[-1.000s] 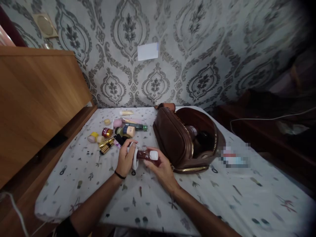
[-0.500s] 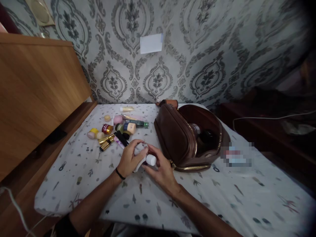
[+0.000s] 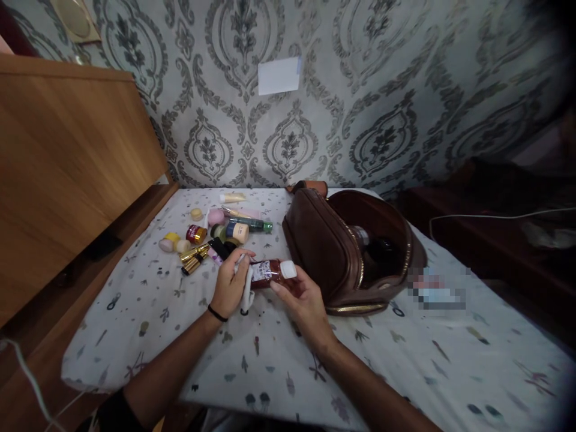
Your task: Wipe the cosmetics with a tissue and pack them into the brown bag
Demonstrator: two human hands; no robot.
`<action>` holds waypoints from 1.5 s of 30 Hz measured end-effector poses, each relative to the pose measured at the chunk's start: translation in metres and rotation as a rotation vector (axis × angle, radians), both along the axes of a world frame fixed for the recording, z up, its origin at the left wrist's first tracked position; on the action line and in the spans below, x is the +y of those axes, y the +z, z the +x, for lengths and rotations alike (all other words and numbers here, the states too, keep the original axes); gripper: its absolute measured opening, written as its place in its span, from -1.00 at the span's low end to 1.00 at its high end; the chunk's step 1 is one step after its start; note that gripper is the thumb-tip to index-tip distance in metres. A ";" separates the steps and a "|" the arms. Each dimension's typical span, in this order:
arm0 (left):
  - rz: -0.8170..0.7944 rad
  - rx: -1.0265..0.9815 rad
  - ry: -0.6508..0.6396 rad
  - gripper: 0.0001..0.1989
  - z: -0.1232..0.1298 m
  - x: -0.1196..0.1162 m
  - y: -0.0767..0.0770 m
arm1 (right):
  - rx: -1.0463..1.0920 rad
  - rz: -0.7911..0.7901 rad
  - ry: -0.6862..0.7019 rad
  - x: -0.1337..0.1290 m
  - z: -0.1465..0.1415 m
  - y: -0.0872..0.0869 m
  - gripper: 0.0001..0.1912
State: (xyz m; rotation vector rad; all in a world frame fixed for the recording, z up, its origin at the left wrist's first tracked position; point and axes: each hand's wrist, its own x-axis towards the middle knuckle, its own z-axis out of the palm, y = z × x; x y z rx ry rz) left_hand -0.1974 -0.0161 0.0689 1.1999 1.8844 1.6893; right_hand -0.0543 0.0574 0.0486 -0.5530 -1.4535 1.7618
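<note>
A small reddish-brown bottle (image 3: 266, 272) with a printed label and a white cap (image 3: 288, 269) lies sideways between my hands. My left hand (image 3: 229, 283) is closed around a white cloth (image 3: 247, 295), which covers the bottle's base end. With thumb and fingers, my right hand (image 3: 306, 306) grips the bottle near its capped end. Just beyond my left hand lie a black tube (image 3: 219, 248), gold lipstick tubes (image 3: 194, 259) and a red jar with a gold lid (image 3: 197, 234). To the right of the bottle, a brown leather bag (image 3: 319, 246) stands unzipped with a few items inside.
Farther back on the patterned tablecloth (image 3: 148, 312) are a pink egg-shaped item (image 3: 216, 216), a green-capped tube (image 3: 252, 225), a beige-topped jar (image 3: 238, 231) and a cream tube (image 3: 233, 197). A wooden cabinet (image 3: 76, 162) borders the left; a patterned wall (image 3: 180, 90) rises behind.
The bottle has turned and come into view lengthwise, its label now showing. My right hand has shifted slightly right, and the cloth sits at the bottle's left end.
</note>
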 end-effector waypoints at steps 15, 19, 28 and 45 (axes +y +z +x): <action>0.010 0.311 -0.126 -0.72 0.016 -0.009 0.004 | -0.167 0.394 -0.042 -0.006 0.003 -0.012 -0.51; -0.024 0.269 -0.142 -0.75 0.014 -0.010 0.006 | -0.206 0.503 -0.049 -0.007 0.005 -0.017 -0.52; 0.054 0.132 0.026 -0.81 -0.007 -0.001 -0.003 | -0.081 0.271 0.031 -0.011 0.005 0.000 -0.61; -0.012 0.027 -0.099 -0.68 0.004 -0.003 0.006 | -0.009 -0.055 -0.036 -0.004 -0.001 0.000 -0.45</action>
